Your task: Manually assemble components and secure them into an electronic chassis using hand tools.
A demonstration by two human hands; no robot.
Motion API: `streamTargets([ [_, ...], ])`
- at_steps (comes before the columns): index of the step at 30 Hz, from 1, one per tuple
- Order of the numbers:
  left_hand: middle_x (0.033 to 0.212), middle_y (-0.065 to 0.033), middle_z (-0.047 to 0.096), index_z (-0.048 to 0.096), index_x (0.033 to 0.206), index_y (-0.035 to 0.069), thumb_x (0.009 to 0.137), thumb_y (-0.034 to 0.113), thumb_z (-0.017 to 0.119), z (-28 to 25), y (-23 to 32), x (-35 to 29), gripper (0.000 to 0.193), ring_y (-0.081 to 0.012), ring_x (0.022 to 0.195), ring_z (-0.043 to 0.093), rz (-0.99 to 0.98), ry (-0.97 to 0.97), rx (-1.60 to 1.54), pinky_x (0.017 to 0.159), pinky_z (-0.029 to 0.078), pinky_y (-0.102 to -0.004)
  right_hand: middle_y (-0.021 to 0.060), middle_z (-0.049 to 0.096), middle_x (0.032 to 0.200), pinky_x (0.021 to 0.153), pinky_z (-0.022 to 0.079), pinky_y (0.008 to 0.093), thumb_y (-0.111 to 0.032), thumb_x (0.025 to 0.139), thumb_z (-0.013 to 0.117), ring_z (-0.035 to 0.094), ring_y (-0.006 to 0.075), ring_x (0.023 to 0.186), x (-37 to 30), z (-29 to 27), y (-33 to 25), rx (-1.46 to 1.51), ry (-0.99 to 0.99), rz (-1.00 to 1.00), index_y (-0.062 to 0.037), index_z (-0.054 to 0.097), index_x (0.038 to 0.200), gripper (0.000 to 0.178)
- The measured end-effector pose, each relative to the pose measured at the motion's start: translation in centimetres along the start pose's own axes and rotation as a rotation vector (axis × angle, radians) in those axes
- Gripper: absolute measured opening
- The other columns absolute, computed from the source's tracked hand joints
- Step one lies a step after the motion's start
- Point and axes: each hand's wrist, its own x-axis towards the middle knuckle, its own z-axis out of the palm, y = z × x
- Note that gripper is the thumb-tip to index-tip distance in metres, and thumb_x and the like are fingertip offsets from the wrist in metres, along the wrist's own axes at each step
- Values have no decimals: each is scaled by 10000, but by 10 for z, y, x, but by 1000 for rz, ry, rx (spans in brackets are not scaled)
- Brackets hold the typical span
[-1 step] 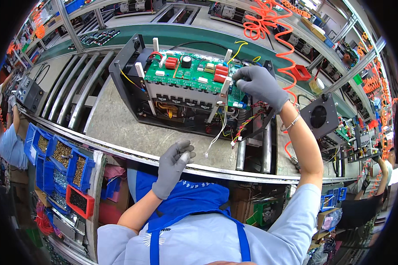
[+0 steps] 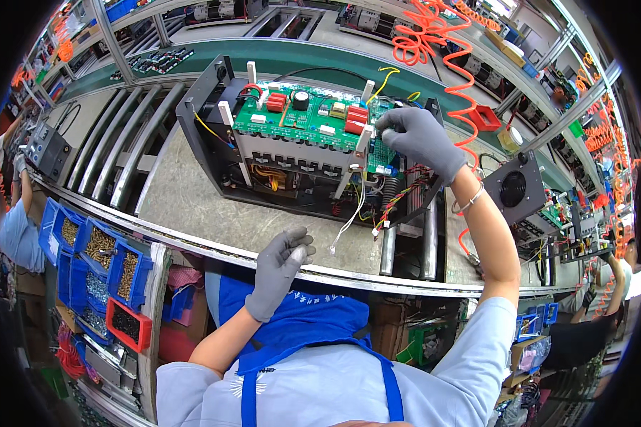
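Observation:
My right hand (image 2: 424,141), in a grey glove, reaches over the right end of an opened machine with a dark metal chassis (image 2: 210,153). Its fingers are bent together in a pinch beside a small green board (image 2: 379,158); what they hold, if anything, is hidden. A large green circuit board (image 2: 303,117) with red and black components lies across the top of the chassis, between white posts. White wires (image 2: 351,220) and a red-and-yellow cable bundle (image 2: 390,208) hang from its front right. My left hand (image 2: 274,274), gloved too, hovers at the bench's front edge, fingers loosely bent, nothing visible in it.
Metal rollers (image 2: 132,139) flank the machine on the left. Blue bins (image 2: 103,249) of screws and a red bin (image 2: 127,324) stand at the lower left. A coiled orange air hose (image 2: 463,85) hangs at right, near a dark fan panel (image 2: 514,187). Other people work at both sides.

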Motion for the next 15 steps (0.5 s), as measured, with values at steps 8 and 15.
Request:
streamTargets([
  [8, 1181, -173, 586, 459, 1309, -55, 953, 111, 541, 0, -8, 1, 401, -202, 1045, 619, -37, -11, -23, 895, 527, -303, 101, 587, 729, 652, 464, 292, -133, 803, 586, 546, 140, 664, 3, 3, 12, -84, 67, -56, 16, 679, 1004, 267],
  [15, 1185, -180, 590, 462, 1307, -58, 952, 74, 524, -1, -11, 0, 383, -200, 1042, 621, -49, -16, -22, 895, 532, -308, 95, 600, 740, 656, 465, 293, -139, 811, 582, 552, 137, 672, 6, 1, 10, -85, 42, -42, 23, 673, 1013, 275],
])
